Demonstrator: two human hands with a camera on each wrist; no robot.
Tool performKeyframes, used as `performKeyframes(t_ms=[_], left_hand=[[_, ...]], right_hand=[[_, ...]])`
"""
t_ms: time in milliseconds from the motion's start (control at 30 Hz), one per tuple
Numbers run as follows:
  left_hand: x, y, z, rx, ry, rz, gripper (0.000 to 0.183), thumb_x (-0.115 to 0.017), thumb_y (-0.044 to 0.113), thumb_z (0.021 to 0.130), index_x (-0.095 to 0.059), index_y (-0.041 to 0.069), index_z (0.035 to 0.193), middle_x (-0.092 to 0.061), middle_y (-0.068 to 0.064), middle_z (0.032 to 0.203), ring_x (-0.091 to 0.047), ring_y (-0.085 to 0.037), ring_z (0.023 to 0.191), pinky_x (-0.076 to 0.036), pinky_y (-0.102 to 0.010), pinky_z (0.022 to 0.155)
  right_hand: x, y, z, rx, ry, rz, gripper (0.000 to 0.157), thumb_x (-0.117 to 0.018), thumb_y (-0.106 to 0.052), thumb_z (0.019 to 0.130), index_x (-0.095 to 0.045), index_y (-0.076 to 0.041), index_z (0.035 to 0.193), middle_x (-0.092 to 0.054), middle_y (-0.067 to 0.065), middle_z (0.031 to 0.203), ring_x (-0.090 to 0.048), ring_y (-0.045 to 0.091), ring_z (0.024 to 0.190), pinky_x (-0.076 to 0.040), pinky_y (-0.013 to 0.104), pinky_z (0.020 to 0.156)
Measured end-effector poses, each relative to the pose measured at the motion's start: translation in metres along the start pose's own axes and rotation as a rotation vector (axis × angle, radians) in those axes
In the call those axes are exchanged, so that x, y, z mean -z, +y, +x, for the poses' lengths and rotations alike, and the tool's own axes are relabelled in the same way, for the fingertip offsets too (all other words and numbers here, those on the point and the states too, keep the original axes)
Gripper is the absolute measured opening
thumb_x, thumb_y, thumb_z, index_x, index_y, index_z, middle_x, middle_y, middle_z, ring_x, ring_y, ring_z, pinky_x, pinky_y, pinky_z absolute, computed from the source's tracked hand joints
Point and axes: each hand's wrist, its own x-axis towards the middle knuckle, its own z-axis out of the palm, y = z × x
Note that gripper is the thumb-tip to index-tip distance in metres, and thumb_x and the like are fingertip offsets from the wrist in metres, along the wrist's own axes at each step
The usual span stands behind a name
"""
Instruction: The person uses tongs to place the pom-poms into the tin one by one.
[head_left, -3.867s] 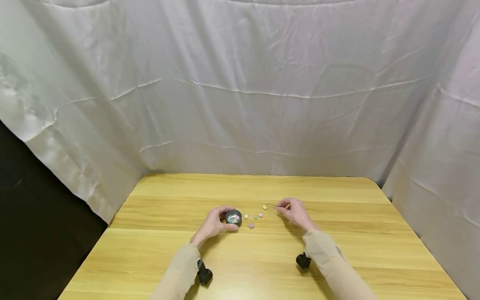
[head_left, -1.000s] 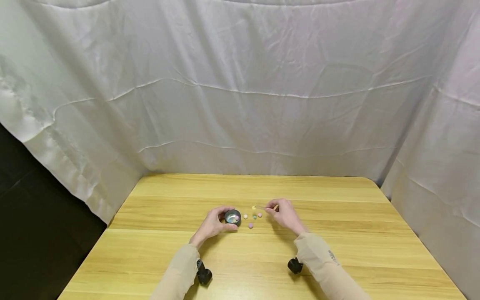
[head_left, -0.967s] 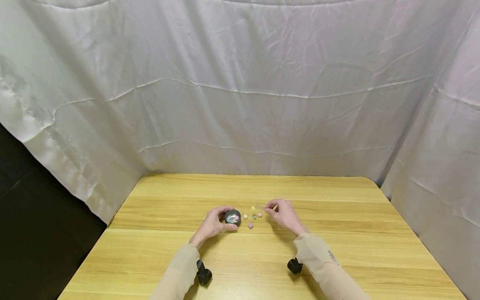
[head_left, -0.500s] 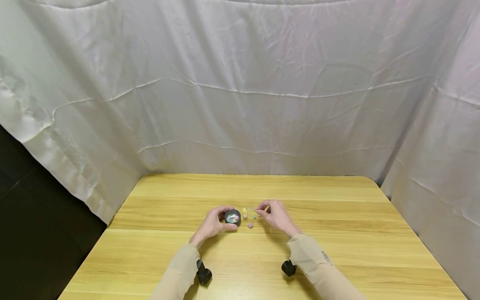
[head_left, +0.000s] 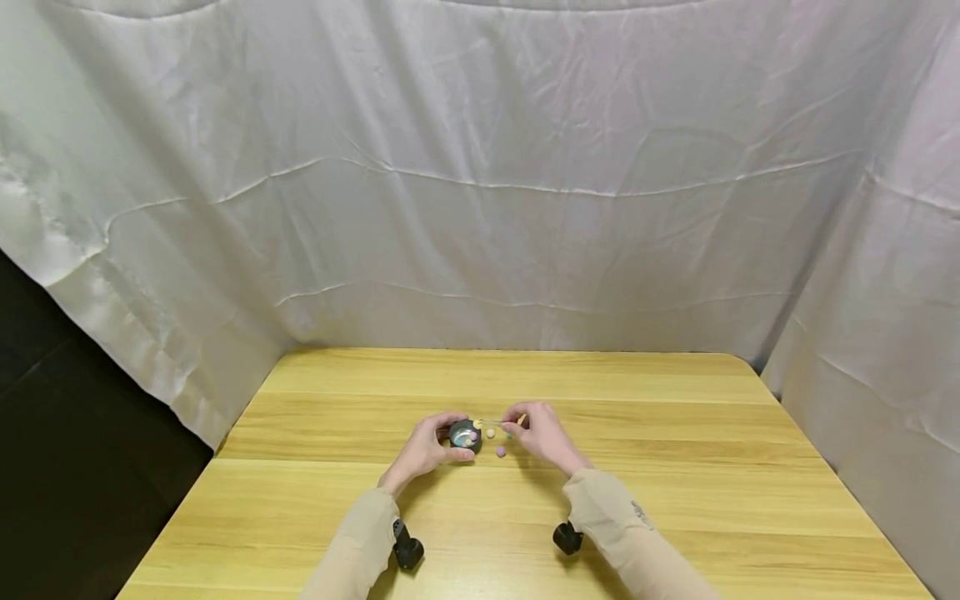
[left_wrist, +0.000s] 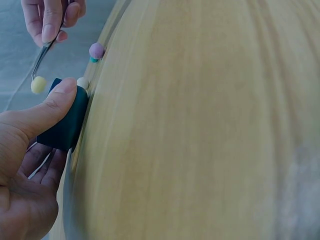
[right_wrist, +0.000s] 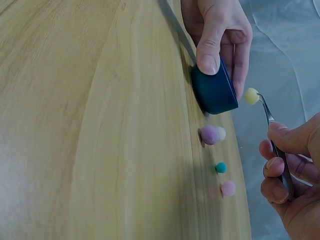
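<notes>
My left hand (head_left: 423, 450) grips a small round dark container (right_wrist: 215, 92) on the table, thumb on one side and fingers on the other. In the head view a few small balls show inside it. My right hand (head_left: 542, 435) pinches tweezers (right_wrist: 266, 111) whose bent tips hold a yellow pompom (right_wrist: 251, 95). That pompom hangs just above the container's right rim in the head view. On the table beside the container lie a purple pompom (right_wrist: 209, 134), a white pompom (left_wrist: 83, 83), a teal pompom (right_wrist: 221, 167) and a pink pompom (right_wrist: 228, 188).
The wooden table (head_left: 480, 533) reaches back to a pale grey curtain (head_left: 525, 250) that hangs behind and along the sides. Black cloth (head_left: 90, 400) hangs at the left. A black wrist camera (head_left: 408, 550) sits under the left sleeve, another black camera (head_left: 567, 538) by the right.
My right hand has moved left with the tweezers, bringing the yellow pompom from right of the loose pompoms to the container's rim. The left hand and container have stayed in place.
</notes>
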Motion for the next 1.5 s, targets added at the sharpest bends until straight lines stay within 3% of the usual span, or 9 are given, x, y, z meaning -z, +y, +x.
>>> performKeyframes(t_ms=[633, 1067, 1500], left_hand=[[-0.0003, 0.0021, -0.0014, -0.01, 0.002, -0.013, 0.059, -0.084, 0.006, 0.079, -0.06, -0.004, 0.132, -0.065, -0.025, 0.127, -0.067, -0.039, 0.111, -0.055, -0.052, 0.096], [-0.0003, -0.0025, -0.0009, -0.005, -0.009, 0.042, 0.06, -0.085, 0.01, 0.08, -0.061, 0.0, 0.133, -0.067, -0.02, 0.126, -0.068, -0.029, 0.107, -0.057, -0.036, 0.091], [0.0008, -0.0024, -0.0012, -0.004, -0.011, 0.009, 0.063, -0.085, 0.01, 0.08, -0.058, -0.003, 0.135, -0.066, -0.021, 0.128, -0.067, -0.033, 0.111, -0.057, -0.042, 0.095]], right_hand=[[-0.008, -0.0022, 0.0032, 0.004, -0.036, 0.023, 0.007, -0.07, -0.01, 0.094, -0.075, -0.005, 0.092, -0.071, 0.003, 0.086, -0.052, 0.008, 0.059, -0.041, 0.019, 0.051], [-0.0089, -0.0055, 0.0032, -0.028, -0.052, 0.062, 0.008, -0.07, -0.01, 0.094, -0.076, -0.005, 0.095, -0.072, 0.006, 0.09, -0.056, 0.011, 0.063, -0.045, 0.02, 0.054], [-0.0073, 0.0013, 0.0023, -0.021, -0.075, 0.06, 0.007, -0.07, -0.01, 0.094, -0.076, -0.008, 0.095, -0.071, 0.004, 0.088, -0.055, 0.01, 0.063, -0.046, 0.021, 0.052]])
